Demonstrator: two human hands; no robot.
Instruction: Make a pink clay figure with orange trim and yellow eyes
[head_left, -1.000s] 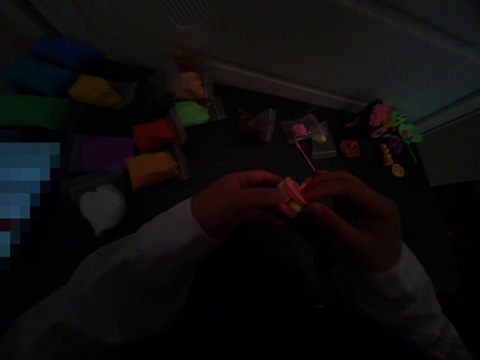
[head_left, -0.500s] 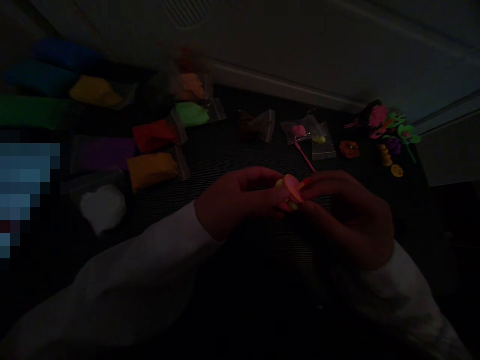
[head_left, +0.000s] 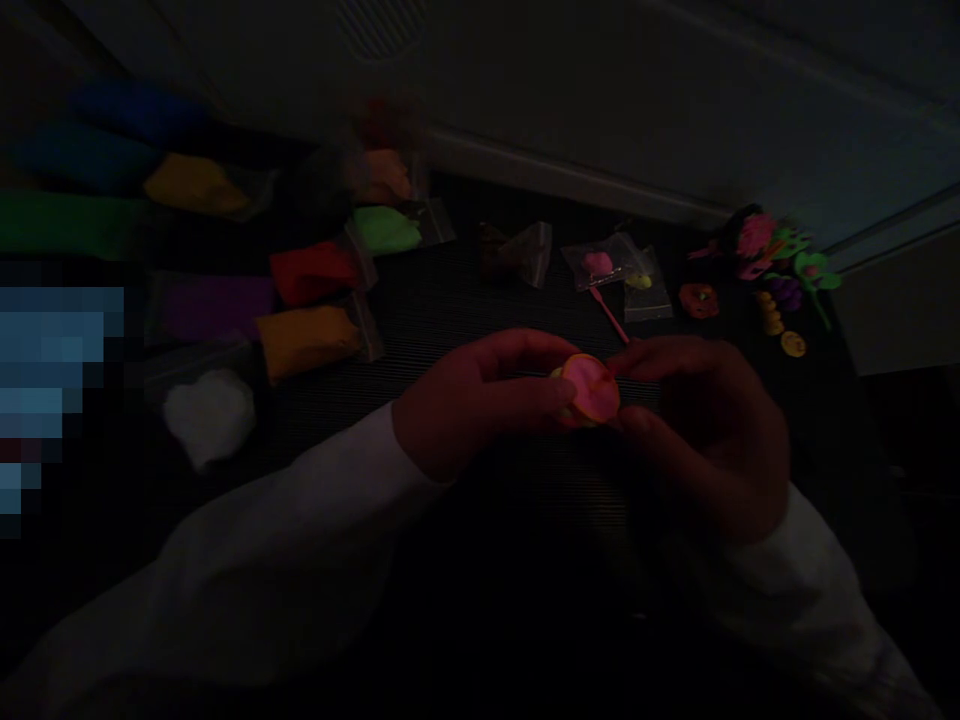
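clay-like piece [head_left: 590, 388] held above the near-middle bench [head_left: 480, 345]. left hand [head_left: 484, 398] pinches it between thumb and fingers; right hand [head_left: 705, 430] curls at its right edge, thumb and fingertips parted; whether they grip, cannot tell.

step, as judged: detail work on the disc's face. next move seems to call for light fingertip pressure, left hold steady.

piece: round, flattish pink face, thin orange rim, reddish mark near the middle, pale yellow lumps behind at left. looks soft, easily dented.

left: white lump [head_left: 210, 415], rounded, in clear plastic; orange packet [head_left: 309, 342], creased. beyond right hand: slim pink stick [head_left: 609, 314].
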